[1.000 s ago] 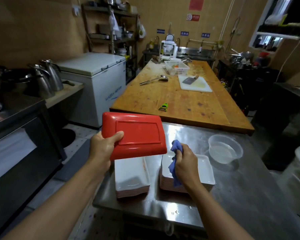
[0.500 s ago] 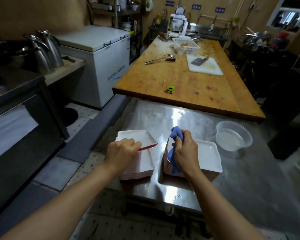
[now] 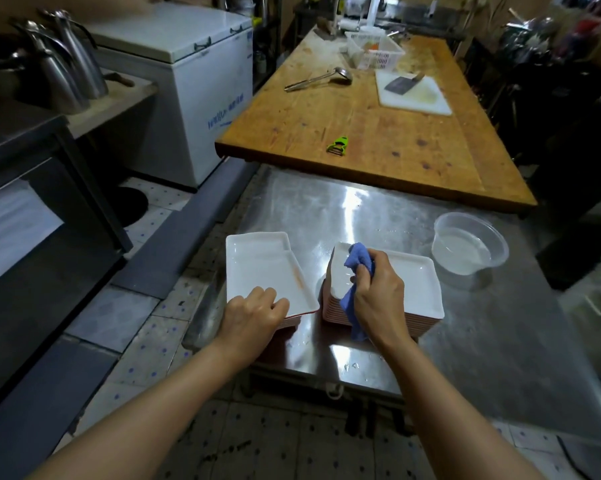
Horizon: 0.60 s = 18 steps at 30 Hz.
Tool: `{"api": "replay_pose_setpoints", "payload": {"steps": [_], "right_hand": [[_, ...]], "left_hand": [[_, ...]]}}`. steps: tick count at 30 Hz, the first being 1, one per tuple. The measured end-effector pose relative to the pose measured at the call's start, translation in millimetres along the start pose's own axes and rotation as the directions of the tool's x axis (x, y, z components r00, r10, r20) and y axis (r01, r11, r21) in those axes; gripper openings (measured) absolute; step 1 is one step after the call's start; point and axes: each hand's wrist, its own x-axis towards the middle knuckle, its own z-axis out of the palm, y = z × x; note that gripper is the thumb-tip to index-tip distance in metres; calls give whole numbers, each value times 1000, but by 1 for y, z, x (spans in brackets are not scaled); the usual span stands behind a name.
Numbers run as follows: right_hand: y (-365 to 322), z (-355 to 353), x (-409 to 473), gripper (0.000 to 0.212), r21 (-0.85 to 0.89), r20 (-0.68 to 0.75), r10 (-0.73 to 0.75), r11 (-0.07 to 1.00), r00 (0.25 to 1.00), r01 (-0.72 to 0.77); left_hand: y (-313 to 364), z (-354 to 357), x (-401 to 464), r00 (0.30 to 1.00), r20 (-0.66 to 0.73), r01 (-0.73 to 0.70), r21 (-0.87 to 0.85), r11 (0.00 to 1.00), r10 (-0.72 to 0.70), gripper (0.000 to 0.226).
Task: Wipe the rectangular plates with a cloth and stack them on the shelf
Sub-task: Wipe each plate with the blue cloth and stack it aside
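At the lower centre of the frame, our left hand (image 3: 254, 315) grips the near edge of the top plate (image 3: 261, 271) on the left stack on the steel bench (image 3: 482, 327). Just to its right, our right hand (image 3: 378, 296) holds a bunched blue cloth (image 3: 356, 268) over the second stack of plates (image 3: 417, 285).

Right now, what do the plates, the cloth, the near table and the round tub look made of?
Plates: glossy white top, red underside at the edges; likely melamine, possibly glazed ceramic.
Cloth: soft blue fabric, bunches in the right hand; maybe microfibre.
Near table: brushed stainless steel, mirror glare and scuffs.
Round tub: clear thin plastic, see-through wall.
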Motion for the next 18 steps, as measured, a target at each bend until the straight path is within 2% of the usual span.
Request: {"api": "replay_pose_setpoints", "payload": {"steps": [7,10,15,18], "right_hand": [[8,0,0,13,-15,-5,35,999,999,-35],[10,1,1,13,-17,-7,37,999,999,-37],[14,-2,1,14,-18,-15,33,999,999,-33],[17,-4,4,15,-21,-18,46,999,999,-46]], "left_hand": [[0,20,-11,990,138,20,30,999,-24,14],[-4,31,-18,964,263,48,10,999,-49,33],[-8,37,-19,956,288,87,-80,993,-61,33],[-14,44,-15,944,327,87,-113,990,-46,42]]}}
